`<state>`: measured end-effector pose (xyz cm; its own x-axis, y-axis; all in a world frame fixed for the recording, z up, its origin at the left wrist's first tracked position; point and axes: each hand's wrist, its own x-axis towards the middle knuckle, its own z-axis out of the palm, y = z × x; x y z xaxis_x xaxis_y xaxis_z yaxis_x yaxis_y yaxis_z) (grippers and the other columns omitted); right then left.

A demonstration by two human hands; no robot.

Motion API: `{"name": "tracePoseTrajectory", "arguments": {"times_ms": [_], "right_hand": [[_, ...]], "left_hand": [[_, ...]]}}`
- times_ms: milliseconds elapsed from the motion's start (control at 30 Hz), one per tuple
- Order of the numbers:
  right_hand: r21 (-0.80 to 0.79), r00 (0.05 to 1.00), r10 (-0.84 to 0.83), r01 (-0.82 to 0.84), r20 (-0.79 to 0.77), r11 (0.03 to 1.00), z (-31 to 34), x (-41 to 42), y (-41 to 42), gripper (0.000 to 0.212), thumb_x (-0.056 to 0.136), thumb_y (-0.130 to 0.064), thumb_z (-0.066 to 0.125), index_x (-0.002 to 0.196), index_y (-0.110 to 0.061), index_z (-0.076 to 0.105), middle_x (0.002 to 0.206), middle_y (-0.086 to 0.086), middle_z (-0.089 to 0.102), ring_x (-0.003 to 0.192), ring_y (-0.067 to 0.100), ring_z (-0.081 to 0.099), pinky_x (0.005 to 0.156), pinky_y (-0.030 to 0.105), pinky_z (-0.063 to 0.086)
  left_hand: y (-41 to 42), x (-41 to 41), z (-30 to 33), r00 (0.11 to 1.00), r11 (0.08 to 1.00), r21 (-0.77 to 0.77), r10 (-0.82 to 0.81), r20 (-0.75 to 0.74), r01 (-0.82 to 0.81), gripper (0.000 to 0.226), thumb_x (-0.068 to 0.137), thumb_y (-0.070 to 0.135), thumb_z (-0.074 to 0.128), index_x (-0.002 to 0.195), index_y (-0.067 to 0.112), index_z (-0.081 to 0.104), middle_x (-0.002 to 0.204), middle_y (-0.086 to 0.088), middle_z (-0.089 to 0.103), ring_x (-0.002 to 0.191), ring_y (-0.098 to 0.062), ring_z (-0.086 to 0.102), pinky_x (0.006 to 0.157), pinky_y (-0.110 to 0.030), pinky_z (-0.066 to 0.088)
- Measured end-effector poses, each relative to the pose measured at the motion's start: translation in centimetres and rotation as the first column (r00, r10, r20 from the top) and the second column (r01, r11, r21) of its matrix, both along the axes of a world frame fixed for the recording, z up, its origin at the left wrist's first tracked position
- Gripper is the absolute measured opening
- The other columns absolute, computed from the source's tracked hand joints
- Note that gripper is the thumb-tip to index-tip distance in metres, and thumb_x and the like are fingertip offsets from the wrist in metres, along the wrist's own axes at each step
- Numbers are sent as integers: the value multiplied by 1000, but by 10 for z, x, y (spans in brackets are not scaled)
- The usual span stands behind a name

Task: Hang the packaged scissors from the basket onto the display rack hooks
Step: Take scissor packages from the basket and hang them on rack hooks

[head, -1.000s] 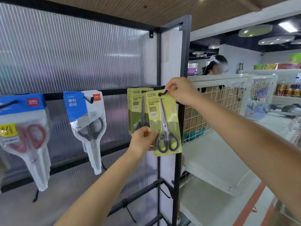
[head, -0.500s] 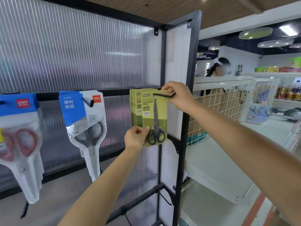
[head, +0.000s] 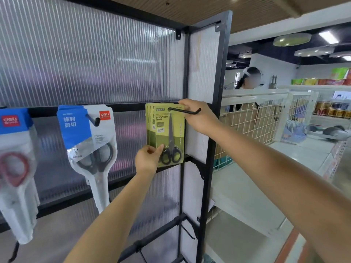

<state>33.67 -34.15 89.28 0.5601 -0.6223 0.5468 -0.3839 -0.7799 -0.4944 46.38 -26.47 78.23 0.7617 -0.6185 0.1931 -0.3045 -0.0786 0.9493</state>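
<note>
A green card of black-handled scissors (head: 171,137) hangs on a black hook (head: 185,111) of the display rack, in front of other green cards of the same kind. My left hand (head: 148,158) pinches the front card's lower left corner. My right hand (head: 198,118) holds the card's top right edge, just under the hook's upturned tip. The basket is out of view.
Left of the green cards hang a blue-and-white scissors pack (head: 91,145) and a red-handled pack (head: 15,168) on their own hooks. The rack's black corner post (head: 214,130) stands just right of my hands. White wire shelving (head: 256,118) and a person (head: 248,78) lie beyond.
The front green card slid back along the hook until it sits against the other cards. Both hands followed it toward the rack, and more of the hook's tip now shows.
</note>
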Motion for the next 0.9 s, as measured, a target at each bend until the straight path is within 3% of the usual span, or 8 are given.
{"name": "tracePoseTrajectory", "arguments": {"times_ms": [100,233,367,467,567,733,900], "right_hand": [[-71,994,-51,44,-98,996,-5,-12,12,56,92,2,44,144,-19,37,135,9,51,113,25,55,96,35,46],[-251,944,-155,81,-291,964,-21,-38,32,46,96,-6,44,142,-8,35,121,10,50,110,28,53,80,31,42],[-271,903,-215,116,-373,956,-43,-67,54,48,99,-17,42,144,-5,31,139,14,43,124,29,45,97,37,40],[-273,877,-253,147,-409,951,-64,-89,73,47,99,-21,41,143,-6,33,141,13,41,123,30,46,95,39,43],[-276,840,-294,181,-457,944,-91,-118,92,46,99,-26,40,141,-7,36,140,11,41,122,31,47,96,40,41],[-269,776,-390,290,-495,918,-150,-189,126,53,101,-32,32,147,-6,25,152,12,29,141,24,24,115,35,10],[-140,677,-475,489,-562,861,-230,-282,177,56,102,-33,29,149,-7,15,156,12,15,145,24,9,117,39,3]], "left_hand": [[5,-7,2,998,999,0,50,46,-50,27,90,30,63,102,9,52,92,-2,55,84,-16,53,72,-27,41],[13,-19,-3,988,995,-41,94,120,-90,39,89,25,64,115,4,46,112,-11,55,101,-27,56,84,-36,47],[33,-45,-16,910,989,-7,136,392,-145,38,91,21,61,118,-1,46,123,-18,46,112,-33,46,88,-39,40],[49,-70,-26,791,994,78,12,612,-76,35,91,14,57,120,-3,48,126,-20,47,114,-35,44,89,-40,38],[62,-105,-39,679,973,231,-181,712,16,43,95,22,52,131,0,43,139,-16,41,128,-32,37,102,-38,35],[91,-178,-78,589,898,425,-405,700,112,58,101,34,36,149,6,19,159,-10,9,146,-26,7,116,-37,14],[122,-256,-132,438,779,601,-609,661,176,60,101,34,31,151,8,9,159,-10,1,147,-24,1,118,-37,3]]}}
